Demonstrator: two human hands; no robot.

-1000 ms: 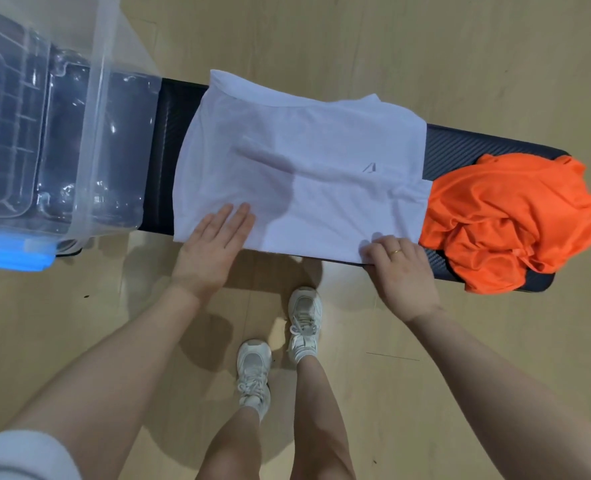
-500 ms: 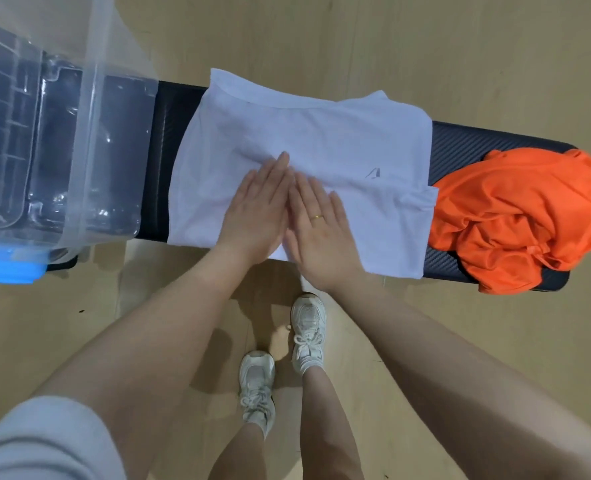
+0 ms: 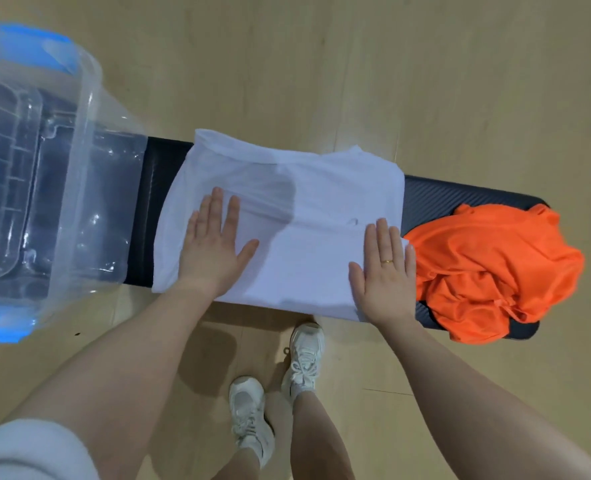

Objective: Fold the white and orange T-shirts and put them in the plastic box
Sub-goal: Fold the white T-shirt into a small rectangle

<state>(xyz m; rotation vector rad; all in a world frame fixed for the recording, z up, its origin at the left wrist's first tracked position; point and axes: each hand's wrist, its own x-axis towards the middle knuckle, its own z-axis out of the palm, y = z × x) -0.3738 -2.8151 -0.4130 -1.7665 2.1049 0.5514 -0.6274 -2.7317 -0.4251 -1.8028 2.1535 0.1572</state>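
White T-shirt: the white T-shirt (image 3: pixel 308 216) lay partly folded and flat across the middle of the black bench (image 3: pixel 436 199), its near edge hanging a little over the bench's front side.
Left hand: the left hand (image 3: pixel 214 251) pressed palm-down on the shirt's left part, fingers straight and slightly spread — gripping nothing.
Right hand: the right hand (image 3: pixel 384 271) pressed flat on the shirt's right edge, fingers straight and together, a gold ring (image 3: pixel 387 261) on one finger; it held nothing either, and its outer side lay just beside the orange cloth.
Orange T-shirt: the orange T-shirt (image 3: pixel 495 271) sat crumpled in a heap on the right end of the bench, touching the white shirt's right edge, unfolded.
Plastic box: the clear plastic box (image 3: pixel 79 209) with blue handles stood on the left end of the bench, near the white shirt but apart from it — no shirt inside.
Floor: a pale wooden floor (image 3: pixel 356 64) lay under the bench.
Feet: two white sneakers (image 3: pixel 280 386) stood on the floor just in front of the bench.
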